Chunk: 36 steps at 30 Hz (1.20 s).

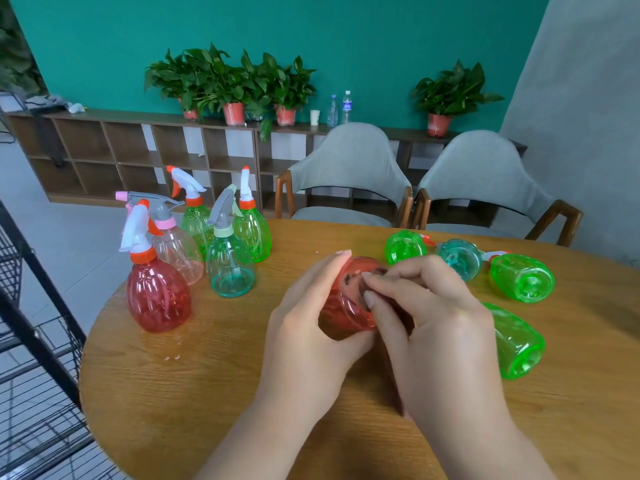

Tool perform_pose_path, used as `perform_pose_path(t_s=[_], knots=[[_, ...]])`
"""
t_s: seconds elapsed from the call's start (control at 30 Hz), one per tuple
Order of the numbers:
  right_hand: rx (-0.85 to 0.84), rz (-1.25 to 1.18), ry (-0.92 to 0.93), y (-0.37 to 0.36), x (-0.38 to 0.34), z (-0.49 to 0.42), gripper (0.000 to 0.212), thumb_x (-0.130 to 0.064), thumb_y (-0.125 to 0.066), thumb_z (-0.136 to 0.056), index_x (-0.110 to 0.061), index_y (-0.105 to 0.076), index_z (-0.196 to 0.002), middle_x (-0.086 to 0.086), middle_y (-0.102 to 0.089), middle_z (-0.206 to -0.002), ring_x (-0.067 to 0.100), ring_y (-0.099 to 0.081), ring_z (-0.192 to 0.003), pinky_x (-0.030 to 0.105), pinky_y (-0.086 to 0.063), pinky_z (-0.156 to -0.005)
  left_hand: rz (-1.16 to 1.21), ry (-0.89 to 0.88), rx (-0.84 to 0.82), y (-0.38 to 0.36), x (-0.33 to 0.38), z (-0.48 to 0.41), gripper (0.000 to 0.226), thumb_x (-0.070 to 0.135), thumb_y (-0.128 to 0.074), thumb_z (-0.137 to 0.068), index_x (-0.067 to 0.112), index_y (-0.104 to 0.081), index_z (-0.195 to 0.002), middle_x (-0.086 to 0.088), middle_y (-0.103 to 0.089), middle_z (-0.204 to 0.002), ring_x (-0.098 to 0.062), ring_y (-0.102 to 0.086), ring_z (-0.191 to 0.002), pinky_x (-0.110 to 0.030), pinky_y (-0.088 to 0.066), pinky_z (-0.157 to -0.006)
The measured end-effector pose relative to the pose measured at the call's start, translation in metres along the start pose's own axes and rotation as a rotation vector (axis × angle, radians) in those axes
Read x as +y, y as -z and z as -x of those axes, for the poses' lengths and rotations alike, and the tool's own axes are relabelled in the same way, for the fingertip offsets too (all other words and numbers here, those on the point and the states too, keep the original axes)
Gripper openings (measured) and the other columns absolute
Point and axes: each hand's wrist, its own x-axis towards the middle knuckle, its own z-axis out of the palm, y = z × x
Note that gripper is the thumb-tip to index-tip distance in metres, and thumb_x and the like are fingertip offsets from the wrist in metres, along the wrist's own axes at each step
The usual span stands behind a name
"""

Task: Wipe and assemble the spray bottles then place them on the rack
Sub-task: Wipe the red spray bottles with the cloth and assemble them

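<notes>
My left hand grips a red translucent plastic bottle. My right hand pinches what seems a white scrap against its speckled base. Wiping stage; next, probably, turning it.

A round wooden table is occupying the foreground. Two grey upholstered chairs are standing at its far edge. Behind them, a low open shelf unit is running along a teal wall, carrying potted plants, a white cup and two water bottles.
</notes>
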Motion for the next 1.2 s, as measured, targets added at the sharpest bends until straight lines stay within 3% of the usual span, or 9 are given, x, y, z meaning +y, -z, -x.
perform_pose_path(t_s=[0.2,0.3,0.43,0.57,0.67,0.77,0.93,1.07,1.2], knots=[[-0.055,-0.04,-0.059,0.004,0.011,-0.005,0.019,-0.018,-0.086,-0.088,-0.023,-0.086,-0.106,-0.013,-0.064,-0.104,0.008,-0.063,-0.09,0.018,-0.05,-0.085,-0.032,-0.01,-0.013,0.0,0.0,0.001,0.092,0.034,-0.1,-0.071,0.038,-0.057,-0.152,0.024,-0.057,-0.151,-0.005,-0.054,-0.142,-0.035,-0.051,-0.113],[0.043,-0.015,-0.079,0.005,0.011,-0.003,0.02,-0.011,-0.085,-0.089,-0.019,-0.085,-0.107,-0.009,-0.066,-0.102,0.013,-0.065,-0.092,0.027,-0.053,-0.085,-0.032,-0.045,-0.049,-0.002,0.005,0.002,0.089,0.039,-0.098,-0.074,0.035,-0.057,-0.153,0.024,-0.055,-0.152,-0.005,-0.052,-0.145,-0.035,-0.05,-0.115],[0.033,-0.03,-0.014,0.004,0.006,0.001,0.025,-0.007,-0.082,-0.09,-0.021,-0.083,-0.11,-0.009,-0.068,-0.106,0.018,-0.067,-0.096,0.037,-0.057,-0.08,-0.014,-0.054,-0.029,-0.006,0.003,0.005,0.088,0.027,-0.096,-0.074,0.031,-0.057,-0.153,0.022,-0.056,-0.152,-0.006,-0.054,-0.143,-0.037,-0.051,-0.114],[-0.065,-0.083,0.057,0.003,0.002,0.0,0.03,-0.001,-0.084,-0.083,-0.025,-0.084,-0.101,-0.012,-0.067,-0.107,0.017,-0.064,-0.098,0.025,-0.05,-0.086,0.029,-0.014,0.016,-0.006,-0.003,0.002,0.089,0.015,-0.097,-0.071,0.028,-0.06,-0.151,0.016,-0.061,-0.148,-0.01,-0.062,-0.133,-0.034,-0.054,-0.107],[-0.102,-0.079,0.047,0.002,0.001,-0.002,0.03,-0.001,-0.085,-0.077,-0.028,-0.083,-0.09,-0.016,-0.066,-0.103,0.014,-0.065,-0.095,0.02,-0.048,-0.084,0.077,0.043,0.06,-0.002,-0.003,-0.002,0.088,0.021,-0.097,-0.07,0.03,-0.061,-0.15,0.017,-0.063,-0.144,-0.005,-0.061,-0.134,-0.028,-0.053,-0.107],[-0.079,-0.063,0.014,0.003,0.006,-0.002,0.028,-0.001,-0.084,-0.077,-0.027,-0.083,-0.088,-0.016,-0.066,-0.101,0.015,-0.067,-0.094,0.019,-0.048,-0.084,0.154,0.132,0.078,0.001,-0.001,-0.004,0.091,0.026,-0.1,-0.069,0.04,-0.059,-0.149,0.02,-0.066,-0.14,-0.007,-0.065,-0.13,-0.034,-0.057,-0.103],[0.033,-0.02,-0.016,0.003,0.008,0.003,0.024,-0.002,-0.084,-0.084,-0.02,-0.084,-0.1,-0.009,-0.067,-0.105,0.016,-0.067,-0.096,0.021,-0.051,-0.086,0.227,0.187,0.104,0.004,0.005,-0.007,0.092,0.031,-0.102,-0.07,0.042,-0.057,-0.15,0.019,-0.071,-0.134,-0.002,-0.068,-0.124,-0.021,-0.058,-0.094],[0.022,-0.07,0.054,-0.007,-0.003,0.012,0.022,-0.01,-0.079,-0.094,-0.015,-0.083,-0.115,-0.003,-0.065,-0.111,0.02,-0.067,-0.1,0.028,-0.055,-0.087,0.231,0.186,0.13,0.007,0.002,-0.01,0.087,0.041,-0.092,-0.07,0.045,-0.056,-0.15,0.013,-0.073,-0.131,-0.01,-0.072,-0.12,-0.037,-0.062,-0.098],[0.042,-0.087,0.083,-0.009,-0.006,0.013,0.024,-0.012,-0.08,-0.095,-0.015,-0.082,-0.119,-0.001,-0.066,-0.111,0.022,-0.067,-0.1,0.031,-0.055,-0.087,0.18,0.165,0.123,0.012,-0.001,-0.01,0.087,0.037,-0.089,-0.072,0.044,-0.054,-0.152,0.012,-0.072,-0.133,-0.012,-0.071,-0.121,-0.038,-0.061,-0.099]])
